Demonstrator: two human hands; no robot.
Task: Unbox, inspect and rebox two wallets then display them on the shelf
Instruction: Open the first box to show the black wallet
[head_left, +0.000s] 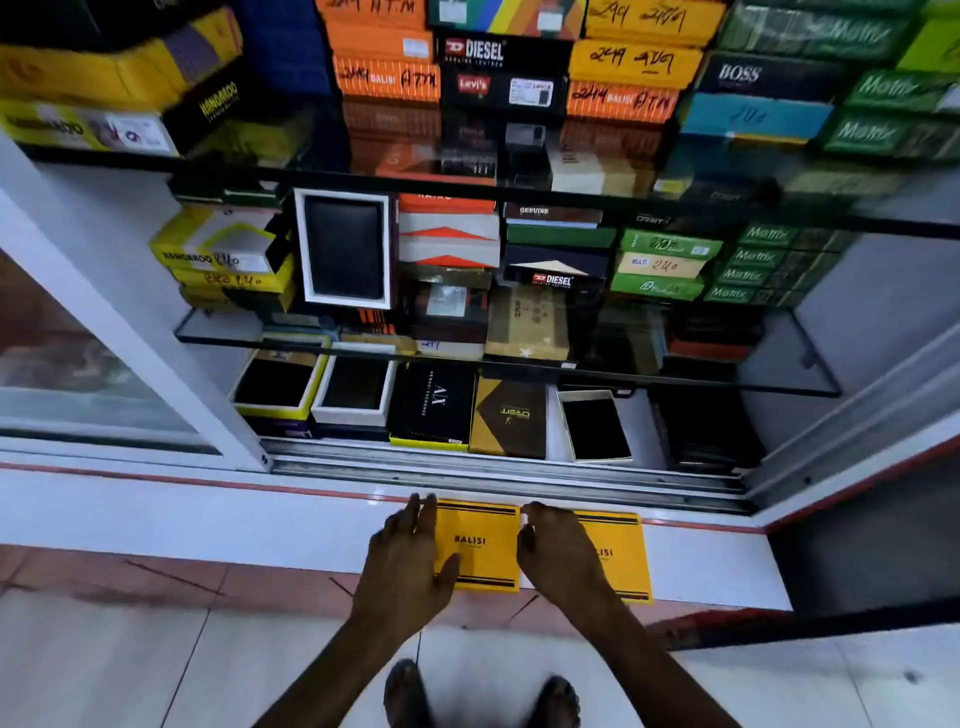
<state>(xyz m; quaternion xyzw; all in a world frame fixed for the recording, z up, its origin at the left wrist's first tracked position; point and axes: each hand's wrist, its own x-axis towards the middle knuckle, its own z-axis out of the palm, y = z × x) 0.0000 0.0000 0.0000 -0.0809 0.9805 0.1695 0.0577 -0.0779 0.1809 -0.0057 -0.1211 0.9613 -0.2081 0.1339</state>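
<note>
Two closed yellow BALISI wallet boxes lie side by side on the white ledge in front of the cabinet. My left hand (410, 551) rests at the left edge of the left box (480, 545), fingers spread, thumb on its lower corner. My right hand (558, 551) lies between the boxes, covering the left part of the right box (621, 556), fingers curled near the left box's right edge. Neither box is lifted off the ledge.
Behind the ledge a sliding-door track (509, 467) fronts an open cabinet with glass shelves (519, 364). Several stacked wallet boxes fill the shelves; open boxes with black wallets (343, 249) are displayed. A glass door (78, 364) stands at left. My feet stand on the tiled floor below.
</note>
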